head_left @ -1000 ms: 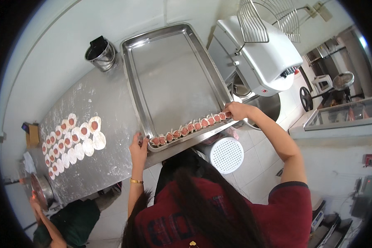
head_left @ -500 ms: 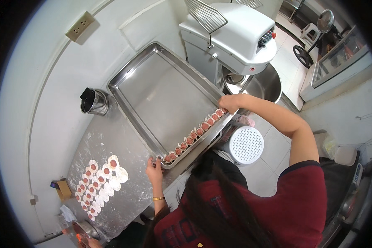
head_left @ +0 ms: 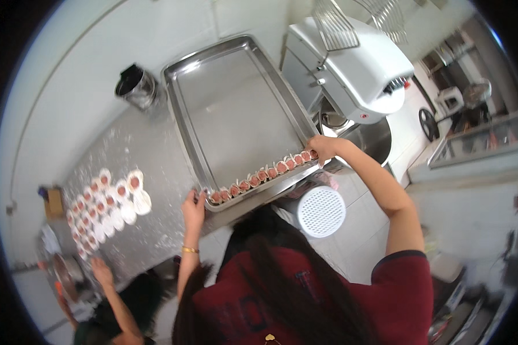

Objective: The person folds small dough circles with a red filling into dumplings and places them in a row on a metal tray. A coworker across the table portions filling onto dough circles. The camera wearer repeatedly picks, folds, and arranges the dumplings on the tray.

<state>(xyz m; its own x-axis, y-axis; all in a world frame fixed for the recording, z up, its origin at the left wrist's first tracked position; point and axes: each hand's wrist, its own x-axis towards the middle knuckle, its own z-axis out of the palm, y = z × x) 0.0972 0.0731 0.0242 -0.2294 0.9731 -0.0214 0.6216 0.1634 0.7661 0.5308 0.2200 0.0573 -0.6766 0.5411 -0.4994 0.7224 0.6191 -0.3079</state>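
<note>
A large steel tray [head_left: 242,109] lies on the worktable. Along its near edge runs a row of filled dumplings [head_left: 262,174], pinkish meat showing in their pale wrappers. My left hand [head_left: 194,208] wears a gold bracelet at the wrist and is closed on the tray's near left corner. At the near right corner, my right hand [head_left: 323,148] grips the rim beside the last dumpling; some of its fingertips are hidden. Left of the tray, round dough wrappers [head_left: 112,202] lie in overlapping rows on the floured steel, many topped with a dab of meat.
A co-worker's hand [head_left: 102,271] reaches to the wrappers, near a metal bowl [head_left: 69,276]. A metal canister [head_left: 137,86] stands left of the tray. Beyond its right side is a white dough mixer [head_left: 351,63]. A white perforated stool [head_left: 321,211] stands below the table's edge.
The whole view has shifted and turned. Both my hands stay at the same tray corners. The co-worker's hand has moved from the metal bowl toward the wrappers.
</note>
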